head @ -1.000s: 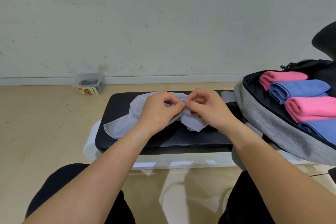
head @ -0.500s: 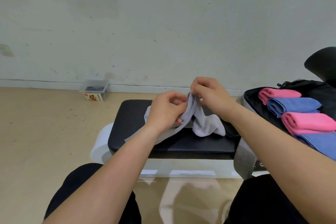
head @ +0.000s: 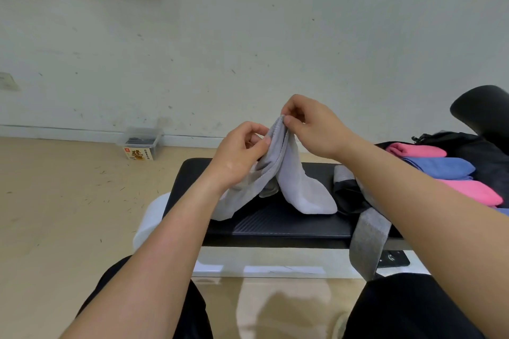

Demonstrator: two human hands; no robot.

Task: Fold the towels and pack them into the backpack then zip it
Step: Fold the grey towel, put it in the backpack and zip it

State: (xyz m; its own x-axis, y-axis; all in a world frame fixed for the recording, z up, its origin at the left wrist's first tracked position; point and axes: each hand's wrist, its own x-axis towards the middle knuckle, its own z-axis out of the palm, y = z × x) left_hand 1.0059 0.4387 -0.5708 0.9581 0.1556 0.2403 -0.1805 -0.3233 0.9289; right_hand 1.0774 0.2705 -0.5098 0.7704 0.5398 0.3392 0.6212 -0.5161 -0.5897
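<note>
Both hands, left and right, pinch the grey towel's top edge above the black bench.

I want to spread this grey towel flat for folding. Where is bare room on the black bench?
Bare: the left end of the bench, between its edge and the towel; also the ribbed front strip under the towel. Crowded: the right end, where the grey strap lies, and the backpack, filled with rolled towels.
</note>
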